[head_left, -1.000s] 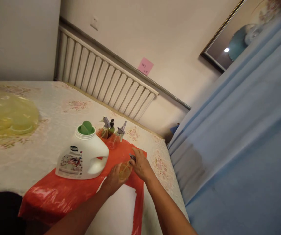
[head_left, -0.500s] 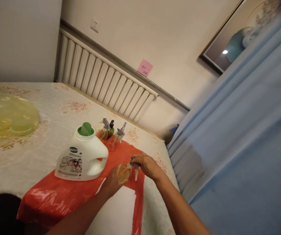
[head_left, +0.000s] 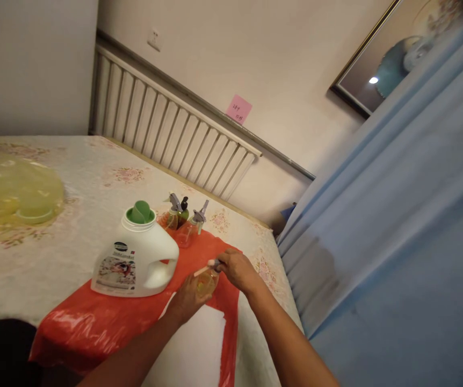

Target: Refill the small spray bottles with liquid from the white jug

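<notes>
The left hand (head_left: 187, 299) curls round a clear spray bottle (head_left: 207, 285) above red plastic sheeting (head_left: 211, 244); the right hand (head_left: 235, 267) pinches its grey trigger head (head_left: 216, 264). The step looks like twisting that head, though its seating is unclear; the next move calls for a steady bottle.

Left hand (head_left: 186, 302) beside right hand (head_left: 237, 269), fingers (head_left: 223, 257) curled, forearms (head_left: 286, 330) angled inward.

The jug (head_left: 145, 252) stands left of the held bottle (head_left: 207, 286), the spray bottles (head_left: 188, 231) behind both.
</notes>
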`<state>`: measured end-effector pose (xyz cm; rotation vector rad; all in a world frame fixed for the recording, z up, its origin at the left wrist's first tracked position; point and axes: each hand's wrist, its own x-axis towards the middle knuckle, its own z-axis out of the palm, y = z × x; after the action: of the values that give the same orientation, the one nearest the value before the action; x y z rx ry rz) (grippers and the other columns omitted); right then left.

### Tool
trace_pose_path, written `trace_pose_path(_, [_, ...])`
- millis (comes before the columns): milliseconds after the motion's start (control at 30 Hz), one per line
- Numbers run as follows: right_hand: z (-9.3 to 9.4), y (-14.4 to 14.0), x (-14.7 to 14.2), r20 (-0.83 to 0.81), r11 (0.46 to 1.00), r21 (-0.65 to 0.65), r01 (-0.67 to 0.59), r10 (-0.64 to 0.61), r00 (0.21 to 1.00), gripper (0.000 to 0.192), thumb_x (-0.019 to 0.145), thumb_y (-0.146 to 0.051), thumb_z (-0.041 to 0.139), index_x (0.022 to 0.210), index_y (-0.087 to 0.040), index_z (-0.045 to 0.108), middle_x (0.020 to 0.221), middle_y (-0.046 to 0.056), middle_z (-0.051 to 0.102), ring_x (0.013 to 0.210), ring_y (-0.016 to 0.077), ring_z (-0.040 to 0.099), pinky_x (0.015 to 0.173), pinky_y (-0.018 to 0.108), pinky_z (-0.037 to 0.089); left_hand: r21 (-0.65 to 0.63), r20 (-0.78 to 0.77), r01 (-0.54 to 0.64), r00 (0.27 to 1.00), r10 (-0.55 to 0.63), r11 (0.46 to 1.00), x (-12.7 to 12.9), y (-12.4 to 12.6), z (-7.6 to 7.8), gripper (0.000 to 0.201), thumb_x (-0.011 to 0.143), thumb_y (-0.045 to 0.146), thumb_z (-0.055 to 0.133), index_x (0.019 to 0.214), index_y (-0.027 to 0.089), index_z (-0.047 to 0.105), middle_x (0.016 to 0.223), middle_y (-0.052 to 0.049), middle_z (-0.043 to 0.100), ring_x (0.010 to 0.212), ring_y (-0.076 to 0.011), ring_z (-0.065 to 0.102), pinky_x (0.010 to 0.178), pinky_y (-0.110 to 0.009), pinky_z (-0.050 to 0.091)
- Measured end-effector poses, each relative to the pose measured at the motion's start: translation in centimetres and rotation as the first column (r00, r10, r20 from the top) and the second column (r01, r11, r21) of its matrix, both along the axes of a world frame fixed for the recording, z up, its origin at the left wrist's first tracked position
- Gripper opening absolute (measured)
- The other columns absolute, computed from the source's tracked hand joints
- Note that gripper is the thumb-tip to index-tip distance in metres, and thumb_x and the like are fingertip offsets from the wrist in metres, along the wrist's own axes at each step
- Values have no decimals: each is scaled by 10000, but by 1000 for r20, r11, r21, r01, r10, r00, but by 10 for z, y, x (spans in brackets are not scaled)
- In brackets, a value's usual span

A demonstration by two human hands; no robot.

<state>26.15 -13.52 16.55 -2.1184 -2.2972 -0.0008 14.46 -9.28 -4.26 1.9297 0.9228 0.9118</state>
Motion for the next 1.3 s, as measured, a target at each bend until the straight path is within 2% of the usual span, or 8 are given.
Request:
trace_pose_path(200, [-1,5,-14,65,990,25,137,-138,988,180,894,-242,590,1057,-237,667,954,38,745,859,195,662,682,259,384,-4,-7,-17,1000,17,1000,2,0,-5,746,765,311,663,1412,78,375,1409,-218,530,1327,-355,500,1118,-490,407])
trace_pose_path(467, [-14,4,-25,87,955,122,272,-283,955,507,963,-304,452,1466,-268,403,971,81,768,876,251,708,713,313,429,24,7,-32,999,31,999,5,2,-12,724,745,318,669,1393,140,399,1388,-184,558,1323,-331,512,1114,-489,425])
trace_pose_path(633, [-21,8,-26,45,934,121,337,-344,938,427,996,-310,411,1400,-217,513,977,113,771,910,265,720,723,319,460,41,25,-51,998,50,998,7,2,-15,667,770,323,645,1379,186,408,1376,-167,572,1313,-339,522,1097,-519,439])
trace_pose_path(833, [-7,0,-9,-19,966,71,249,-248,969,458,1019,-415,427,1429,-219,484,1000,71,777,907,219,717,741,273,478,28,36,-49,998,48,998,5,2,-14,684,752,333,666,1375,187,424,1378,-156,573,1301,-352,530,1064,-508,465])
trace_pose_path(967, [6,-10,1,0,977,121,175,-177,984,497,996,-238,455,1490,-216,401,1197,116,706,1033,237,655,851,316,469,9,37,-48,998,48,999,4,1,-11,696,743,334,670,1380,200,423,1376,-160,572,1315,-349,520,1060,-512,466])
trace_pose_path(1100, [8,-12,3,46,993,114,1,-6,999,549,866,-73,592,1360,-311,569,1469,49,525,1215,238,507,1015,348,391,4,30,-32,999,32,999,4,2,-10,713,739,344,669,1386,189,412,1374,-164,570,1316,-330,522,1099,-507,430])
trace_pose_path(1167, [7,-10,1,58,993,96,-69,64,996,425,891,-95,587,1247,-316,658,1460,16,538,1214,224,485,1036,346,369,-3,21,-28,999,28,1000,4,2,-10,721,744,349,659,1394,174,401,1379,-167,562,1315,-331,520,1102,-507,425])
trace_pose_path(1300, [5,-5,0,81,992,72,-103,97,992,236,956,-174,551,1078,-273,727,1208,36,696,1065,208,537,982,335,377,-14,4,-21,1000,21,1000,3,2,-9,730,750,359,651,1399,142,397,1380,-174,551,1331,-334,501,1105,-476,424])
